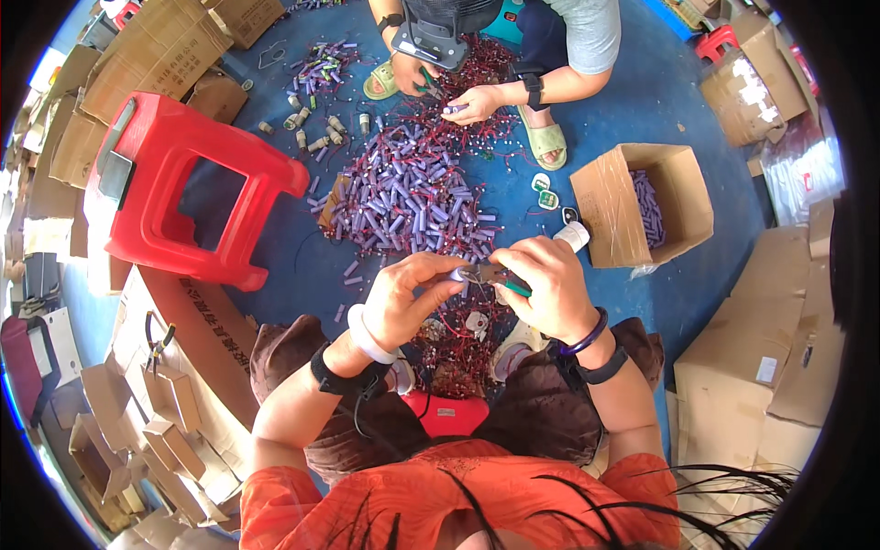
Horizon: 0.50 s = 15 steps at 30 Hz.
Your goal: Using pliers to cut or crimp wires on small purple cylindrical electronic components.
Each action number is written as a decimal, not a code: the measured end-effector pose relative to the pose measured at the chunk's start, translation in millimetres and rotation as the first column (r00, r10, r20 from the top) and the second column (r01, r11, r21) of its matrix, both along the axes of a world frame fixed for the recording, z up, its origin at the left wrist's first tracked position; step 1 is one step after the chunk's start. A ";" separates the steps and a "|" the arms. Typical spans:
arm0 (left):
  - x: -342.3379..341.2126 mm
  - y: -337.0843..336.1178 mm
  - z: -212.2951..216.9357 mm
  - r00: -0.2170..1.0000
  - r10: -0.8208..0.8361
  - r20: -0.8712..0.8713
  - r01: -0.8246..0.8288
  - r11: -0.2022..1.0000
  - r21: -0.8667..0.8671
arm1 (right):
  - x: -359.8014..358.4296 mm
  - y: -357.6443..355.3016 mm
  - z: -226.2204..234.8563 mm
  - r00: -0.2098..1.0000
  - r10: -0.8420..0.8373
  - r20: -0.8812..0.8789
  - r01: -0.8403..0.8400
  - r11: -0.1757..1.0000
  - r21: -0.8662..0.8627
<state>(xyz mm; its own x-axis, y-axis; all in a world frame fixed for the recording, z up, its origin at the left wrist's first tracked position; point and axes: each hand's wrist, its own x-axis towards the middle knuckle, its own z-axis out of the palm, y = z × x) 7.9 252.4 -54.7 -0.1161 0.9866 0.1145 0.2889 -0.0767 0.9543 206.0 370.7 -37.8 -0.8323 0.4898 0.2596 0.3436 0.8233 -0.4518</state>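
Observation:
My left hand [403, 293] pinches a purple cylindrical battery cell [457, 275] between thumb and fingers. Wrapped in my right hand [553, 286] is a pair of green-handled pliers [518, 289], whose metal jaws are at the cell's right end. Whether the jaws grip anything is too small to tell. Just beyond my hands, a large heap of purple battery cells [403, 206] lies on the blue floor. Red wire scraps [458, 357] are piled below my hands, between my feet.
Opposite me, a co-worker's hand [477, 105] holds a purple cell near other green-handled pliers. An upturned red stool [197, 261] lies at left. At right stands an open carton [600, 206] with purple cells inside. Cardboard boxes [747, 339] line both sides.

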 end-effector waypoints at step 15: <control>-19.0 4.2 7.3 0.993 0.009 -0.117 0.030 0.945 0.327 | -1.8 -4.7 -19.7 0.918 -0.325 -0.229 -0.309 -0.219 -0.926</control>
<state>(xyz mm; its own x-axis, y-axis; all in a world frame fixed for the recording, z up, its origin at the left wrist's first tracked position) -11.0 256.6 -47.4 -0.0724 0.8935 0.4432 0.3925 -0.3830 0.8362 204.2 365.9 -57.5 -0.8498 0.4022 -0.3408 -0.0520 -0.7073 -0.7050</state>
